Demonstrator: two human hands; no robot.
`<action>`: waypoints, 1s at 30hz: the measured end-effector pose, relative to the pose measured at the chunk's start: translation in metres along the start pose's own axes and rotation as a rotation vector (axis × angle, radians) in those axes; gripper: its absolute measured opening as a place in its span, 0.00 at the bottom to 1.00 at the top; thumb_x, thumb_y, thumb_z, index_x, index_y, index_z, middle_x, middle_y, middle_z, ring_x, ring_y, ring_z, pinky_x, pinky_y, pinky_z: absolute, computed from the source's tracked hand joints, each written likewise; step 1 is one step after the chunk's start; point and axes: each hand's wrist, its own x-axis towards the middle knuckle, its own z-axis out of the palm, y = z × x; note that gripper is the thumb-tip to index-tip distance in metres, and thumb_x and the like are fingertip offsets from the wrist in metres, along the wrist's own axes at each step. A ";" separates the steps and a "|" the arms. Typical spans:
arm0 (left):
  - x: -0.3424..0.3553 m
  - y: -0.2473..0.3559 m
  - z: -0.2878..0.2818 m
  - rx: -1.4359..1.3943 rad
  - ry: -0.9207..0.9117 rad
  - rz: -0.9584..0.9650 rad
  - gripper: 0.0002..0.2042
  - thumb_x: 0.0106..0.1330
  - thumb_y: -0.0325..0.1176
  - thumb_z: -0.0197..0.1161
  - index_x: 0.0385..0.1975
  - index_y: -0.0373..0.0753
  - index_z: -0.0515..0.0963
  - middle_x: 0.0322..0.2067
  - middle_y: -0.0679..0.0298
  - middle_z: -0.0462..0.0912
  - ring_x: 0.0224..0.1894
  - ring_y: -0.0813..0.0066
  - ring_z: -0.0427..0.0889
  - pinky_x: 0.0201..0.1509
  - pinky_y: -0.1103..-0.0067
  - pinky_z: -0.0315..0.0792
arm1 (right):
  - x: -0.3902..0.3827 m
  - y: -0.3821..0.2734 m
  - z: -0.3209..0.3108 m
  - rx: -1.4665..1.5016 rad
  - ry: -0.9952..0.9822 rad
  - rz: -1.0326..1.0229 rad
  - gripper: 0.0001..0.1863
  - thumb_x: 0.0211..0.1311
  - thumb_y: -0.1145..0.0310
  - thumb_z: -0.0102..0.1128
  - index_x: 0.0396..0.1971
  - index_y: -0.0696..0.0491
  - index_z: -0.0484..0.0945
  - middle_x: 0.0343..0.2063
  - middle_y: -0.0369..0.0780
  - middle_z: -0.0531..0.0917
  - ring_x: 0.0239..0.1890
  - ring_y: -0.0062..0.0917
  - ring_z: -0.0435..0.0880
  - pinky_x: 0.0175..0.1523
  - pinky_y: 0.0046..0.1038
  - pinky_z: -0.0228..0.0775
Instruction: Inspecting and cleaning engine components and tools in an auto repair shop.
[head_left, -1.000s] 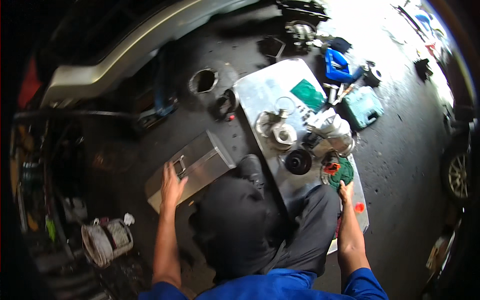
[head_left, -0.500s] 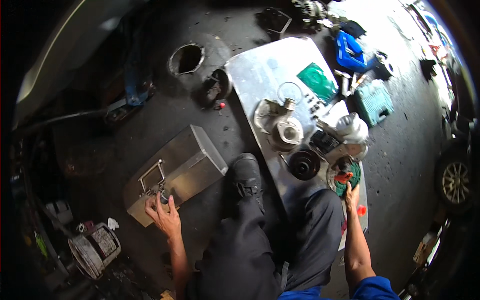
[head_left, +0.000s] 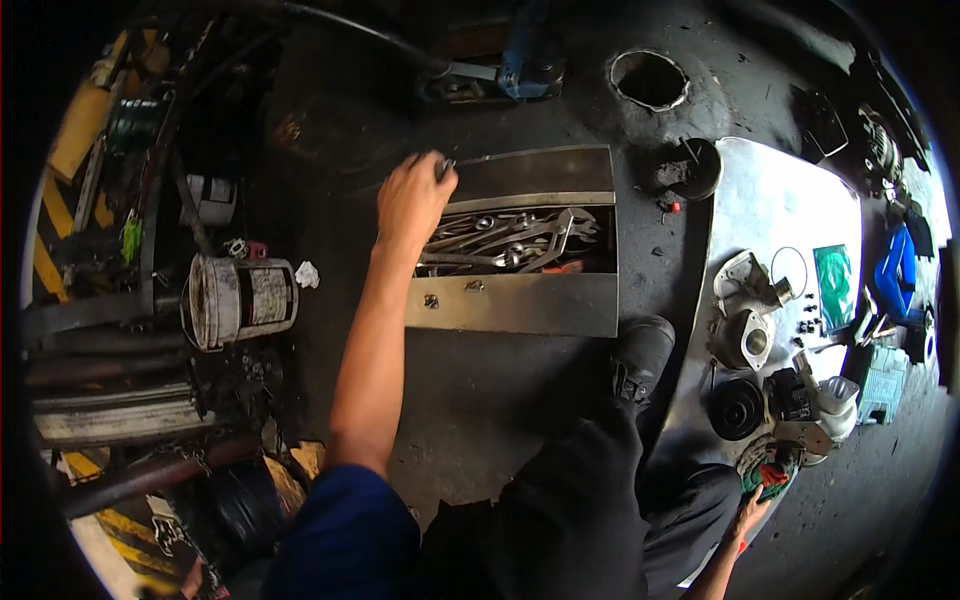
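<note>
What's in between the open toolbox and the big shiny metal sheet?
In the head view, a black shoe, a small red thing and a dark round pan are between the open toolbox and the metal sheet.

1. Toolbox (head_left: 520, 305): between the bucket (head_left: 225, 302), left, and the sheet (head_left: 770, 190), right.
2. Tools (head_left: 500, 235): inside the toolbox.
3. Left hand (head_left: 412, 205): at the toolbox's left end.
4. Housing (head_left: 736, 322): on the sheet, behind the pulley (head_left: 735, 410).
5. Packet (head_left: 836, 285): on the sheet, right of the housing.
6. Case (head_left: 883, 385): right of the sheet.
</note>
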 end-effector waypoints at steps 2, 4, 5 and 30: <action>0.030 -0.005 0.013 0.139 -0.060 0.005 0.13 0.62 0.39 0.60 0.37 0.34 0.81 0.36 0.49 0.83 0.41 0.49 0.82 0.46 0.62 0.74 | -0.004 -0.011 0.000 0.032 -0.026 -0.020 0.25 0.69 0.55 0.55 0.52 0.62 0.71 0.42 0.46 0.81 0.41 0.33 0.77 0.50 0.34 0.68; 0.051 -0.017 0.032 0.204 -0.090 0.001 0.14 0.62 0.39 0.59 0.38 0.34 0.81 0.36 0.48 0.83 0.41 0.48 0.82 0.46 0.61 0.74 | -0.014 -0.029 0.003 0.175 -0.096 0.011 0.25 0.70 0.56 0.54 0.54 0.62 0.71 0.44 0.46 0.81 0.41 0.32 0.77 0.50 0.33 0.68; 0.060 -0.020 0.043 0.205 -0.112 -0.024 0.14 0.62 0.39 0.59 0.41 0.35 0.80 0.38 0.48 0.83 0.41 0.47 0.81 0.47 0.60 0.74 | -0.015 -0.033 0.001 0.175 -0.095 0.008 0.25 0.70 0.56 0.54 0.54 0.62 0.71 0.44 0.46 0.81 0.41 0.32 0.77 0.50 0.33 0.68; -0.303 0.035 0.070 -0.016 -0.269 0.313 0.05 0.59 0.30 0.58 0.33 0.41 0.72 0.34 0.62 0.71 0.41 0.65 0.73 0.47 0.69 0.66 | 0.004 -0.026 -0.014 -0.030 -0.209 0.039 0.27 0.69 0.50 0.54 0.44 0.65 0.70 0.35 0.43 0.78 0.35 0.28 0.72 0.45 0.30 0.68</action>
